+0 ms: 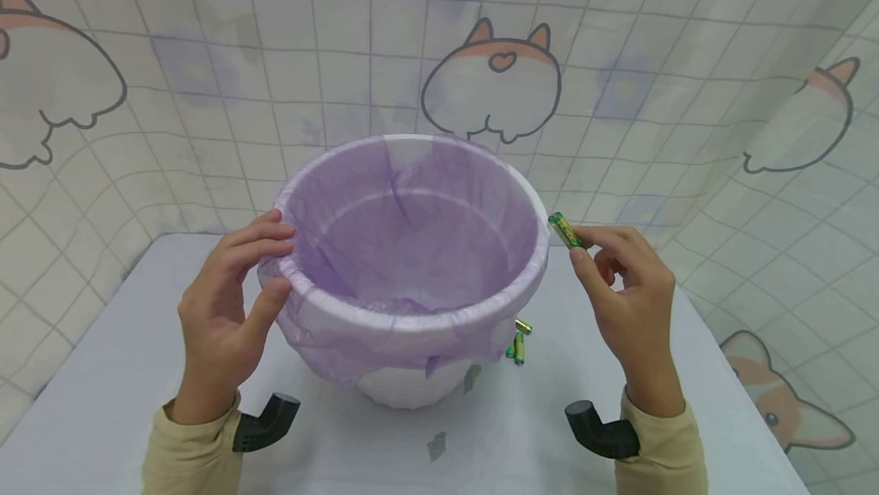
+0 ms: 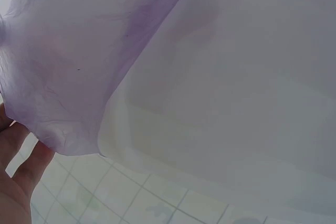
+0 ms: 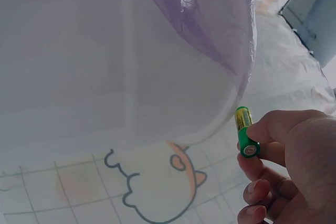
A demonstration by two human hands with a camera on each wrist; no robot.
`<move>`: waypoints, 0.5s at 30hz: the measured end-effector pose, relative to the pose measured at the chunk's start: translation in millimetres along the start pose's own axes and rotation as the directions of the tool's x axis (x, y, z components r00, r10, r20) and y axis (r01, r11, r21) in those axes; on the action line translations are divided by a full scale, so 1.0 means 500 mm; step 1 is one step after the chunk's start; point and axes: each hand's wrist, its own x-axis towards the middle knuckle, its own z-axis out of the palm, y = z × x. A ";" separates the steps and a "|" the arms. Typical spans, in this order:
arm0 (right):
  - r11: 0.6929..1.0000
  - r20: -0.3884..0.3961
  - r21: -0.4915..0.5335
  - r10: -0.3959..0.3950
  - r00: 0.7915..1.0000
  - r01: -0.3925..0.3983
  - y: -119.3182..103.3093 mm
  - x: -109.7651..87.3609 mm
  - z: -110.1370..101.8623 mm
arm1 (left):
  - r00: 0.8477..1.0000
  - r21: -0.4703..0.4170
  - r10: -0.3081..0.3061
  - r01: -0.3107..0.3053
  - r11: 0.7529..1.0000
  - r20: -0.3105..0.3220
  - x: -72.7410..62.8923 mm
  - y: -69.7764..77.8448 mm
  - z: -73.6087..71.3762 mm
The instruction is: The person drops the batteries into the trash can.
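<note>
A white trash bin (image 1: 405, 388) lined with a thin purple bag (image 1: 439, 251) stands on the table, its mouth facing up. My left hand (image 1: 223, 297) rests on the bin's left rim, fingers and thumb spread against the bag-covered edge. In the left wrist view its fingers (image 2: 34, 166) touch the bag. Just off the right rim, my right hand (image 1: 628, 289) pinches a green and yellow battery (image 1: 565, 230) between thumb and fingers. The right wrist view shows that battery (image 3: 245, 132) beside the bin's outer wall. No objects show inside the lined bin.
Loose green batteries (image 1: 519, 346) lie on the white table (image 1: 542, 419) at the bin's right foot, partly hidden by it. Grey patches (image 1: 436, 446) mark the table in front. A tiled-pattern curtain (image 1: 330, 45) with cartoon animals hangs behind and at both sides.
</note>
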 end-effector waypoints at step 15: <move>0.996 -0.003 0.076 -0.039 0.999 0.040 -0.024 0.019 0.012 | 1.000 0.008 0.009 -0.009 1.000 0.003 0.000 0.000 0.000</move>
